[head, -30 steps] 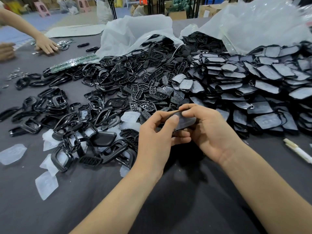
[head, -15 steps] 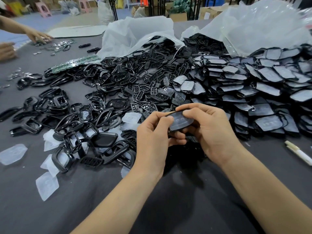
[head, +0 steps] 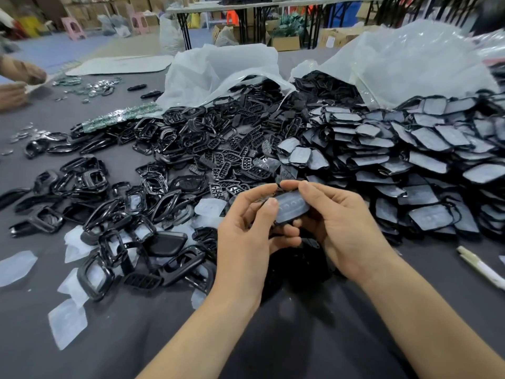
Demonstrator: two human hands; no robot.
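The left grip (head: pixel 246 239) and right grip (head: pixel 344 228) pinch 1 black shell (head: pixel 289 209) with a cloudy film on its face. The left thumb is on its left end and the right thumb and forefinger on its top edge. It is held above the grey tabletop (head: pixel 314 329), just before heaps of black frames (head: pixel 169 138) and stacked filmed shells (head: pixel 426 149). Peeled film pieces (head: pixel 67 322) lie on the left and a white pen (head: pixel 483 269) on the right.

Working hands: two, left hand (head: pixel 243 242) and right hand (head: pixel 347 231). Film-covered black shell (head: pixel 289 209) held in them: one. Plastic bags: two, left bag (head: pixel 218 69) and right bag (head: pixel 410 64). White pen (head: pixel 481 266): one. Heap of film-covered shells (head: pixel 410 160): one, pieces past counting. Black frames (head: pixel 94 177) and grilles (head: pixel 246 162): likewise past counting. Loose clear film pieces (head: pixel 67 321): at least five. Other hands (head: pixel 12 95) at far left edge: two. Pink stools (head: pixel 73 27) in background: two.
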